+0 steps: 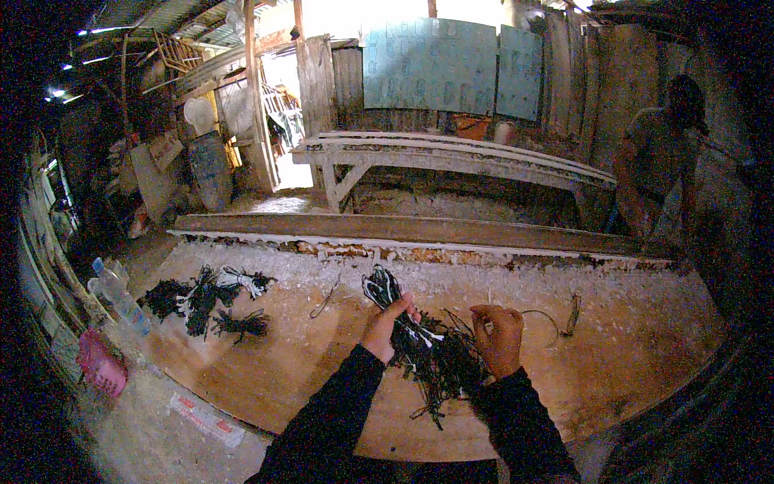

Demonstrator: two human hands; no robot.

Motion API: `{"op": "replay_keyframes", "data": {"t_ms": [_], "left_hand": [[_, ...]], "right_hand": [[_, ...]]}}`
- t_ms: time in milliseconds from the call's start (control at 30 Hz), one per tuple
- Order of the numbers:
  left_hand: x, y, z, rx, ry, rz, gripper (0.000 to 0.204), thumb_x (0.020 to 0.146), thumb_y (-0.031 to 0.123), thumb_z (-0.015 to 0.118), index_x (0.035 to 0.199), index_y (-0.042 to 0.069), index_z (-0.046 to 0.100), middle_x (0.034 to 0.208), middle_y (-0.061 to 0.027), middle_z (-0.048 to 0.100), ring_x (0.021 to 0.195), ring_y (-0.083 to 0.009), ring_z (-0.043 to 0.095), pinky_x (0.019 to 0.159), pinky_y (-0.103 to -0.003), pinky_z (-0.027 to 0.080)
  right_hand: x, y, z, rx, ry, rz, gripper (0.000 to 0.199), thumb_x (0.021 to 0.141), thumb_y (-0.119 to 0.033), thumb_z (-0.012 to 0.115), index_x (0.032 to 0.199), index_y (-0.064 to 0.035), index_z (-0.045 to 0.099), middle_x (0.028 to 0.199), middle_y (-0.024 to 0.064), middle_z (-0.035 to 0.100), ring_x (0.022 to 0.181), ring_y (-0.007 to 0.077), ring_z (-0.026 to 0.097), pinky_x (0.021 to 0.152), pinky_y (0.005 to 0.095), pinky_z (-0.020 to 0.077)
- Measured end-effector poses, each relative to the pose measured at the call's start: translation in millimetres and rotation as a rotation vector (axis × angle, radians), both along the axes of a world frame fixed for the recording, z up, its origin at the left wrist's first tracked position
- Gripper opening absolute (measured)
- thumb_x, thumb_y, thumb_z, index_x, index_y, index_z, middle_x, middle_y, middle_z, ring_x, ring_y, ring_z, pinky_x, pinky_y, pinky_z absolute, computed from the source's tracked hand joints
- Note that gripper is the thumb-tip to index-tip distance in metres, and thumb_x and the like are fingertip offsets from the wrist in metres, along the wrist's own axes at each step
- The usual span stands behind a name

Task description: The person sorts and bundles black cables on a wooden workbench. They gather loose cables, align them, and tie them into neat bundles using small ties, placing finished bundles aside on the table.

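My left hand is closed round a bundle of looped black and white cords, whose loops stick up past the fingers. Below and to the right of that hand, a tangled heap of loose black and white cords lies on the wooden tabletop. Just right of the heap my right hand is raised with fingers curled into a pinch; whatever they hold is too small to make out. Farther left on the table are several tied bundles of dark and white cord, with a smaller dark bundle near them.
A clear plastic bottle and a pink perforated basket are at the left edge. Thin cord pieces lie on the table, another at right. A raised board borders the far side. Behind stands a long bench; a person is at right.
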State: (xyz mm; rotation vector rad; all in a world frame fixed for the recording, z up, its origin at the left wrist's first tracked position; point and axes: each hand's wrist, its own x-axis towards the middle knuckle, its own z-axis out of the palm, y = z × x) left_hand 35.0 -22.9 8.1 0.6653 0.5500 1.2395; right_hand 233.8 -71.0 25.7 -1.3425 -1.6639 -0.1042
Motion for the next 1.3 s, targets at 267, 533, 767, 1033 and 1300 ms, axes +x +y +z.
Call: {"op": "replay_keyframes", "data": {"t_ms": [267,533,767,1033,1300], "left_hand": [[-2,2,4,0.047,0.009,-0.005,0.021,0.083,0.02,0.06,0.097,0.006,0.055,0.066,-0.0004,0.049,0.061,-0.0133,0.051,0.061,-0.027,0.042],[-1,-1,-4,0.063,-0.008,-0.09,0.013,0.083,0.014,0.059,0.093,0.007,0.055,0.066,-0.0001,0.049,0.062,-0.0138,0.052,0.059,-0.027,0.043],[-1,5,-12,-0.01,0.018,-0.134,0.009,0.081,0.013,0.06,0.086,0.008,0.055,0.068,-0.0008,0.052,0.063,-0.0139,0.054,0.06,-0.027,0.045],[1,6,-15,0.051,0.051,-0.085,0.012,0.081,0.017,0.062,0.084,0.007,0.055,0.069,-0.001,0.055,0.062,-0.0128,0.055,0.058,-0.026,0.046],[1,-3,-7,-0.056,0.144,-0.128,0.023,0.081,0.027,0.063,0.093,0.008,0.058,0.078,-0.0008,0.059,0.072,-0.0114,0.058,0.065,-0.026,0.047]], "right_hand": [[20,11,-26,-0.295,-0.414,-0.208,0.017,0.071,-0.025,0.064,0.085,-0.0156,0.067,0.082,0.0058,0.064,0.078,0.0269,0.058,0.078,0.0414,0.0362],[22,14,-38,-0.528,-0.411,-0.111,0.021,0.073,-0.03,0.062,0.09,-0.0183,0.065,0.084,0.0058,0.063,0.081,0.0279,0.059,0.074,0.0452,0.0371],[0,7,-35,-0.432,-0.511,-0.111,0.025,0.078,-0.028,0.057,0.1,-0.0177,0.06,0.099,0.0089,0.06,0.085,0.029,0.058,0.075,0.0506,0.0364],[0,4,-26,-0.503,-0.477,-0.045,0.022,0.077,-0.018,0.056,0.099,-0.0171,0.061,0.097,0.0083,0.06,0.088,0.029,0.057,0.084,0.0523,0.0301],[-3,1,-8,-0.034,-0.004,0.059,0.026,0.078,-0.011,0.058,0.103,-0.0152,0.061,0.1,0.0092,0.061,0.089,0.0281,0.057,0.087,0.0469,0.0313]]}}
